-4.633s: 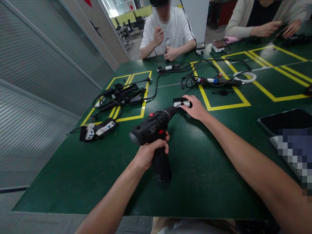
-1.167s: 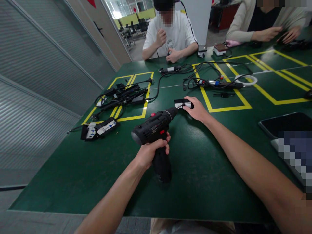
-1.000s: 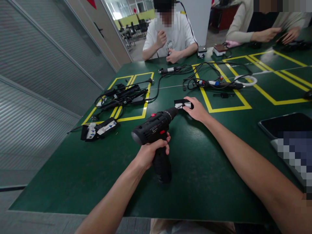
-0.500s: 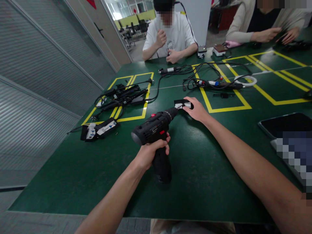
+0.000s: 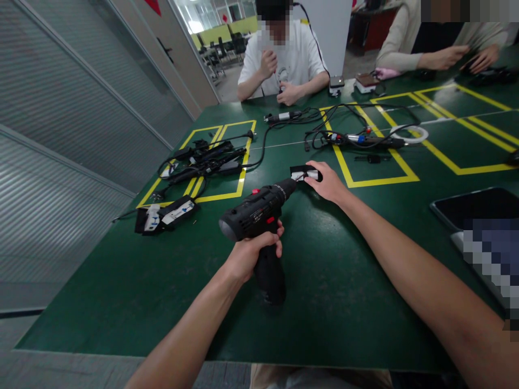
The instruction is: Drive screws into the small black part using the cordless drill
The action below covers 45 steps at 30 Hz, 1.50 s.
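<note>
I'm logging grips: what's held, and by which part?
Left hand: black pistol-shaped drill, by its handle. Right hand: black-and-white rectangular piece, by its right end.

We see 2 bare hands, the left hand (image 5: 253, 251) and the right hand (image 5: 323, 181), with the skin uncovered at both wrists. The left forearm (image 5: 188, 332) and the right forearm (image 5: 401, 273) are bare too, smooth and slim, widening toward the elbows. At the bottom edge we make out beige trousers (image 5: 263, 377) and, between their 2 sides, paler grey cloth (image 5: 320, 380), too dim for us to identify.
</note>
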Motion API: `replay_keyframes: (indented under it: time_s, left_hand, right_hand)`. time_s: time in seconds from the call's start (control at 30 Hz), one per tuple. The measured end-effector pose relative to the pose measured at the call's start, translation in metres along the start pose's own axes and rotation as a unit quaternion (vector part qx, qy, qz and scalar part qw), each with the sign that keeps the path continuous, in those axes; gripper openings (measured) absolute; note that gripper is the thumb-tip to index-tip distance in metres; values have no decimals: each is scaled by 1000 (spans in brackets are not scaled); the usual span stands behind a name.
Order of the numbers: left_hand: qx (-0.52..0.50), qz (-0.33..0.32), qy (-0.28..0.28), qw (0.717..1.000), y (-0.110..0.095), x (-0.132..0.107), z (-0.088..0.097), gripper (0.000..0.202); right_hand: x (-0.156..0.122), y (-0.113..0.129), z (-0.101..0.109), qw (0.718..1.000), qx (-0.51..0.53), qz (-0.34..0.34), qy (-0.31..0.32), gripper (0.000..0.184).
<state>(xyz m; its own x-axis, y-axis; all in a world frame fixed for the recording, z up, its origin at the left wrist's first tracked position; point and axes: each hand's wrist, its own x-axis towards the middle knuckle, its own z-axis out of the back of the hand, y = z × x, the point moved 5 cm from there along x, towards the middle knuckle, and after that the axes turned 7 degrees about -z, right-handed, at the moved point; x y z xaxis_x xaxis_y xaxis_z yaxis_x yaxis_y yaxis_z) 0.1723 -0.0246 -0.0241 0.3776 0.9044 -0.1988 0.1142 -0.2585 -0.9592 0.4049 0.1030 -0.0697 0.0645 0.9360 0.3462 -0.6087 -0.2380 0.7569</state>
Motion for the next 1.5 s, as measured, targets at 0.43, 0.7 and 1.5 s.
replay_keyframes:
  time_s: [0.43,0.7,1.5]
  left_hand:
    - [-3,-3,-2,1000,0,0,0,27]
    - [-3,2,-5,1000,0,-1,0,27]
    - [2,-1,-2,1000,2,0,1,28]
  right_hand:
    - [1,-2,-1,1000,1,-1,1,43]
    - [1,-3,-1,1000,0,-3,4,43]
    - [2,-5,-2,1000,3,10,-6,43]
